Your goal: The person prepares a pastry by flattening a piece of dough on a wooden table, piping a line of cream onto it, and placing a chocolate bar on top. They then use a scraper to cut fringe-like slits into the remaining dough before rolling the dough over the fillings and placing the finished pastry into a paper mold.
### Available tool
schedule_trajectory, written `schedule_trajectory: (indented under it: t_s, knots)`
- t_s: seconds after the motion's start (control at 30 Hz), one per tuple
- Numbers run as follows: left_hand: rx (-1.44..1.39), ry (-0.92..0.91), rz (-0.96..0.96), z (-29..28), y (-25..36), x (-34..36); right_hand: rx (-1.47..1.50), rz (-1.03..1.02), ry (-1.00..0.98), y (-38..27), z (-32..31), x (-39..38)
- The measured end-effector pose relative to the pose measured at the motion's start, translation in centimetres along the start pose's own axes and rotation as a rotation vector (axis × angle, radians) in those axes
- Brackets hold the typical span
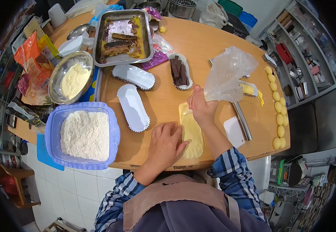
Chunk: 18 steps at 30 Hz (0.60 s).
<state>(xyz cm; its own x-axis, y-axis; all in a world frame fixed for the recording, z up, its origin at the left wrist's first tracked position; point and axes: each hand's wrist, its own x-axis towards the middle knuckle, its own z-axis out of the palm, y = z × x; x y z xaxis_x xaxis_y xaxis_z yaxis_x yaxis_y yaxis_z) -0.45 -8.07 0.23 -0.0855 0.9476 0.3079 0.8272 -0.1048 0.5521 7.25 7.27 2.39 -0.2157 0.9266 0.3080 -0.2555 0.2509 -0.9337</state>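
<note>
Left hand: the left hand [166,141] lies palm down at the lower middle of the frame, fingers loosely parted and gently bent, grasping nothing; its thumb and fingertips meet the left edge of the dough.
Right hand: the right hand [202,106] is curled into a fist over the upper right of the dough, thumb raised, closed on the narrow end of a clear plastic bag [230,71] that flares toward the upper right.
Dough: a flattened dough strip [193,135], pale yellow, lies lengthwise on the worktop [164,102], below the frame's centre.
Dough balls: a row of dough balls [279,120] follows the right edge of the worktop.
Rolling tool: a metal rolling pin [242,121] lies aslant right of the dough, just beside a white scraper [233,130].
Paper cases: two white fluted paper cases [133,108] sit left of centre; a third fluted case holds dark chocolate bars [180,71] at the upper middle.
Flour: a lavender tub [115,135] at the lower left holds white flour [85,134].
Powder: above it, a metal bowl [54,87] contains pale yellow powder [74,80].
Tray: a metal baking tray [150,48] at the upper left carries browned loaf pieces [117,48] and yellow crumbs.
</note>
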Motion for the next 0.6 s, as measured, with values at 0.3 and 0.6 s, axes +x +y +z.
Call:
schedule_trajectory:
  t_s: [0.3,0.6]
  knots:
    - [-0.002,0.004,0.002,0.0,0.0,0.1,0.026,-0.001,0.035,0.7,-1.6,0.0]
    - [-0.018,0.020,0.005,0.1,-0.1,-0.1,-0.036,-0.022,0.070,0.0,-2.5,0.5]
